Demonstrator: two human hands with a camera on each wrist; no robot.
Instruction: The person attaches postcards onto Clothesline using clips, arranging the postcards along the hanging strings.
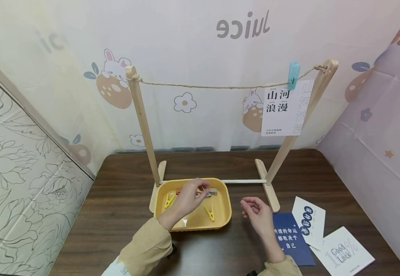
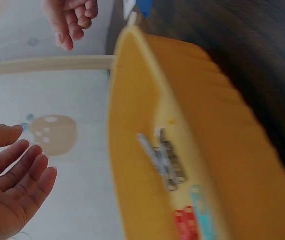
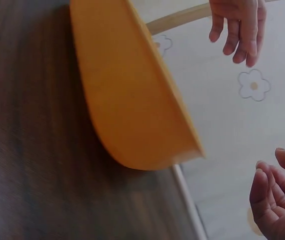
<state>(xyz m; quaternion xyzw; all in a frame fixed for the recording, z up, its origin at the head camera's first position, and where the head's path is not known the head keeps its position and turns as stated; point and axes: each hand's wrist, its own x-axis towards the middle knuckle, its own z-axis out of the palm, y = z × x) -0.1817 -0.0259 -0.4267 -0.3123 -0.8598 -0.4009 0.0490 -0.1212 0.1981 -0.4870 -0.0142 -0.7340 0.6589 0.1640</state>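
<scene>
Over the yellow plastic basin (image 1: 193, 226) my left hand (image 1: 187, 197) hovers with relaxed fingers; the left wrist view shows nothing in it. Inside the basin lie yellow clothespins (image 1: 210, 213), metallic-looking clips (image 2: 165, 162), red clothespins (image 2: 186, 222) and a light blue one (image 2: 201, 210). My right hand (image 1: 256, 214) is in the air to the right of the basin, its fingers loosely bent around nothing. Closest to it is a dark blue card (image 1: 289, 245) with white writing, on the table.
Behind the basin stands a wooden frame (image 1: 141, 126) with a twine line (image 1: 200, 86) across its top. A light blue clothespin (image 1: 293, 74) holds a white card (image 1: 279, 120) there. Two more white cards (image 1: 318, 222) (image 1: 355, 253) lie at the right of the brown table (image 1: 117, 214).
</scene>
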